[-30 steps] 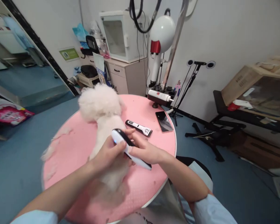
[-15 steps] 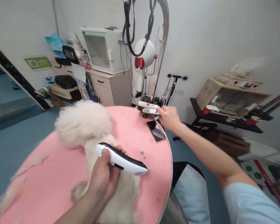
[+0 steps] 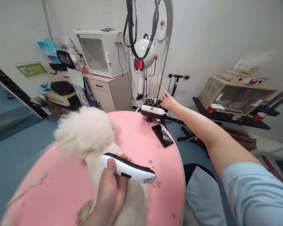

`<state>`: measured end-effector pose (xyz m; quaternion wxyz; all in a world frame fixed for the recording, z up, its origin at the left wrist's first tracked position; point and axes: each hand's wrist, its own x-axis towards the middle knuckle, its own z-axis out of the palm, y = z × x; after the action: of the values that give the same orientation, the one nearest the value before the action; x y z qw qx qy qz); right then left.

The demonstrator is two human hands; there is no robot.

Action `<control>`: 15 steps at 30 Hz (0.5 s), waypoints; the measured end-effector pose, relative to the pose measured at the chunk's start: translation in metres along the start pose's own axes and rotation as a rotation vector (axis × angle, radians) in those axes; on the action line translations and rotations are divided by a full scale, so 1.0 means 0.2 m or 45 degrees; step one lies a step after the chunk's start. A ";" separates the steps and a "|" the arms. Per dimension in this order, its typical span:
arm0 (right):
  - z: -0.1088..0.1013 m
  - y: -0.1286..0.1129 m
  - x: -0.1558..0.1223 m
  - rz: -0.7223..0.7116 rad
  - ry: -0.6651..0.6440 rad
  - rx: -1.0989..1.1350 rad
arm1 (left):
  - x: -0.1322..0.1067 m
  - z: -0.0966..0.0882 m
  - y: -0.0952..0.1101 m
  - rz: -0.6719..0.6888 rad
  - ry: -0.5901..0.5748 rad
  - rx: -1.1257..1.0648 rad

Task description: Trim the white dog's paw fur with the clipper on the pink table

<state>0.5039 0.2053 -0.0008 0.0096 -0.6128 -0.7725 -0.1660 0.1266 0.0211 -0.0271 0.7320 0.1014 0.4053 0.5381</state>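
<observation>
My left hand [image 3: 112,191] is wrapped around a white and black hair clipper [image 3: 129,169], its thumb near a small blue light. The clipper's blade end points right, above the back of a fluffy white dog [image 3: 85,131]. The dog is on a round pink table [image 3: 66,188], its head turned away. My right hand [image 3: 169,101] reaches out to the black tool holder [image 3: 149,102] beside the metal post. Its fingers are bent, one raised, and whatever they pinch is hidden. Just below it, a white and dark cylindrical tool [image 3: 153,110] lies at the table's far edge.
A phone [image 3: 162,135] lies near the table's right edge, with hair clumps [image 3: 151,161] nearby. Black loops [image 3: 141,56] hang from the post [image 3: 163,62]. Behind stand a white dryer [image 3: 143,51], a glass-fronted cabinet [image 3: 94,51] and a wooden box [image 3: 238,97] on a shelf.
My right hand has moved up and away to the tool holder; the white object seen in it earlier no longer shows there. The left hand with the clipper appears slightly lower and further right.
</observation>
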 end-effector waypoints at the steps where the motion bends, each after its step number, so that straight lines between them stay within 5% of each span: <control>1: 0.02 -0.01 0.01 0.010 -0.006 0.018 | 0.01 0.00 0.00 -0.001 -0.007 0.001; 6: 0.01 -0.03 -0.01 0.057 -0.021 0.101 | 0.05 0.00 -0.01 0.008 0.007 0.013; 9: -0.07 -0.14 -0.11 0.081 0.045 0.173 | 0.06 0.00 -0.01 0.058 -0.068 0.035; 13: -0.22 -0.58 -0.42 0.197 0.272 0.489 | 0.04 0.00 -0.08 0.250 -0.250 0.118; 15: -0.27 -0.87 -0.61 0.008 0.087 1.075 | 0.01 0.00 -0.12 0.353 -0.353 0.232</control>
<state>0.3579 0.0426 -0.0182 0.2859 -0.5518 -0.7700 0.1447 0.1439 0.0134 -0.0411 0.6876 0.2951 0.3298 0.5757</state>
